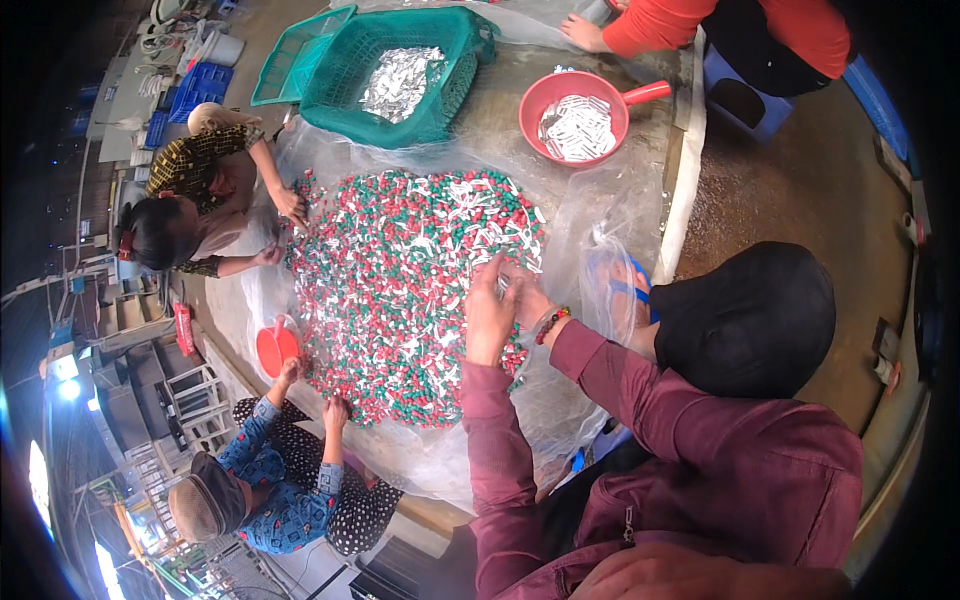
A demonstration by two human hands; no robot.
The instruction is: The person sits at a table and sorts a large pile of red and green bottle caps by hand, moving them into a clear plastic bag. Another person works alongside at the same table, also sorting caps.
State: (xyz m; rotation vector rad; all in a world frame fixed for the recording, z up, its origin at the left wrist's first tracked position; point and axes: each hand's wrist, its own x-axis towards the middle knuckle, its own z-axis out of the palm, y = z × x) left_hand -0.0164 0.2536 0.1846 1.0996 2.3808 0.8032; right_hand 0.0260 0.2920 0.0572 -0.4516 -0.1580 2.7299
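Note:
My left hand (488, 318) and my right hand (527, 292), in maroon sleeves, are close together over the right side of a wide pile of small red, green and white pieces (400, 290). Both have bent fingers that meet near the pile's edge. A whitish bit shows between them, too small to name. My right wrist wears a beaded bracelet (550, 322). The longer white strips (480, 200) lie thickest at the pile's far right, just beyond my hands.
Clear plastic sheeting (585, 250) lies under the pile. Beyond stand a green basket (330, 105) and a red pan (533, 140), both holding white pieces. At left, two co-workers (200, 195) reach into the pile near a red scoop (275, 350). A red-sleeved person (660, 25) works at the top.

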